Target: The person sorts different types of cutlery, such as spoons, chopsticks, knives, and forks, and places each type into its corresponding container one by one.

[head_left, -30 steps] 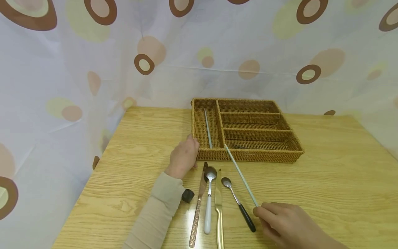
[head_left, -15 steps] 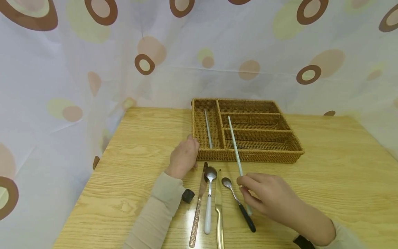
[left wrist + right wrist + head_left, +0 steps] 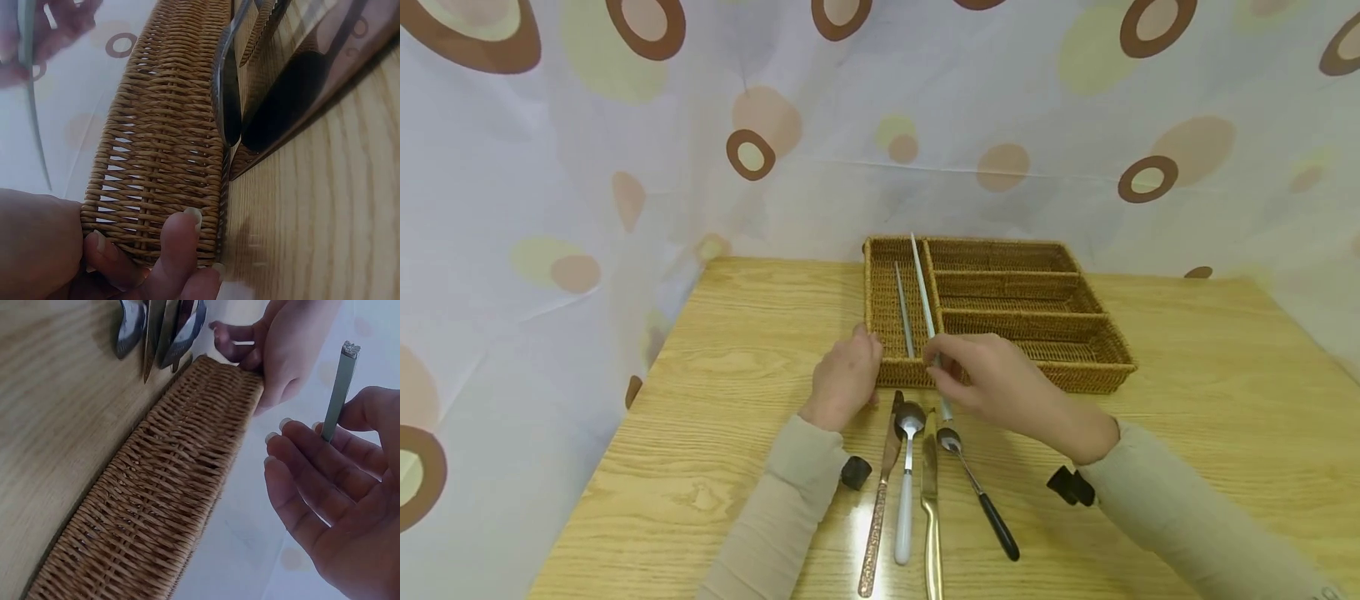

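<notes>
My left hand (image 3: 844,379) holds the front left corner of a brown wicker cutlery tray (image 3: 1082,380), its fingers curled at the wall (image 3: 156,144) in the left wrist view. Between thumb and fingers my right hand (image 3: 1000,383) pinches a pale green chopstick (image 3: 923,287). The stick slants over the tray's long left compartment, beside the divider. Its blunt end (image 3: 342,381) shows above the fingers in the right wrist view. A second chopstick (image 3: 904,308) lies inside that same compartment.
In front of the tray lie a copper-handled knife (image 3: 872,533), a white-handled spoon (image 3: 904,517), a gold knife (image 3: 932,533) and a black-handled spoon (image 3: 997,525) on the wooden table (image 3: 700,400). A patterned curtain (image 3: 820,200) hangs behind.
My right hand has carried the chopstick forward and left, from the table's front right to over the left compartment. The left hand has stayed at the tray's corner.
</notes>
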`<state>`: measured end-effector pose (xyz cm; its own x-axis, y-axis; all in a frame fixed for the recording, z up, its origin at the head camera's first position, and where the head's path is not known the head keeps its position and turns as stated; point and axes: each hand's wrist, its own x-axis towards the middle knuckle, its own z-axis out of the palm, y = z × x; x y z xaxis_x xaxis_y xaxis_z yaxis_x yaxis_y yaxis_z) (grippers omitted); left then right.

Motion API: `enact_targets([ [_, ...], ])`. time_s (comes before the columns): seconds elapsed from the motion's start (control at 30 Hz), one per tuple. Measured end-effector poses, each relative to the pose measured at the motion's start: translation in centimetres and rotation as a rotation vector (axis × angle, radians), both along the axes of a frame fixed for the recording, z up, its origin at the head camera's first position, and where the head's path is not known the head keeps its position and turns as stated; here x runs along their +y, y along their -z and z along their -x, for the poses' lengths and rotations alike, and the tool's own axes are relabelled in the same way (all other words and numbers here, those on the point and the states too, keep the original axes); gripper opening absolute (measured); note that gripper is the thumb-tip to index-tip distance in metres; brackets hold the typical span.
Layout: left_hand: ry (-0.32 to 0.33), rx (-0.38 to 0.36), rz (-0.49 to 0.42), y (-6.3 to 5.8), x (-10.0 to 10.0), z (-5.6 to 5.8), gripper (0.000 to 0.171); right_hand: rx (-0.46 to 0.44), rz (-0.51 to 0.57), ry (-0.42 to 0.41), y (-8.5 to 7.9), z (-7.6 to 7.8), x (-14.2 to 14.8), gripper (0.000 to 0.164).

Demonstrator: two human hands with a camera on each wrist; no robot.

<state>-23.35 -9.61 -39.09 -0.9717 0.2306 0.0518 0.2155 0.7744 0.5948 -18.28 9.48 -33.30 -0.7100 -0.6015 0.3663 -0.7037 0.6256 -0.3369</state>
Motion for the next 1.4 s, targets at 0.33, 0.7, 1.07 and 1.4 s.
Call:
enact_targets([
  [0.33, -0.011, 0.043, 0.026, -0.1, 0.0, 0.0, 0.035, -0.178, -0.043, 0.102, 0.1, 5.0, -1.8, 0.014],
  [0.7, -0.018, 0.042, 0.05, -0.1, 0.2, 0.1, 0.033, -0.321, -0.122, 0.199, 1.0, 7.9, -2.8, 0.022],
  [1.07, -0.007, 0.094, 0.04, 0.1, -0.1, 0.0, 0.032, -0.305, -0.35, 0.166, 2.4, 9.8, -4.4, 0.021],
  [1.4, -0.003, 0.098, 0.036, 0.1, -0.1, 0.0, 0.03, -0.318, -0.393, 0.127, 2.9, 10.1, -4.6, 0.02],
])
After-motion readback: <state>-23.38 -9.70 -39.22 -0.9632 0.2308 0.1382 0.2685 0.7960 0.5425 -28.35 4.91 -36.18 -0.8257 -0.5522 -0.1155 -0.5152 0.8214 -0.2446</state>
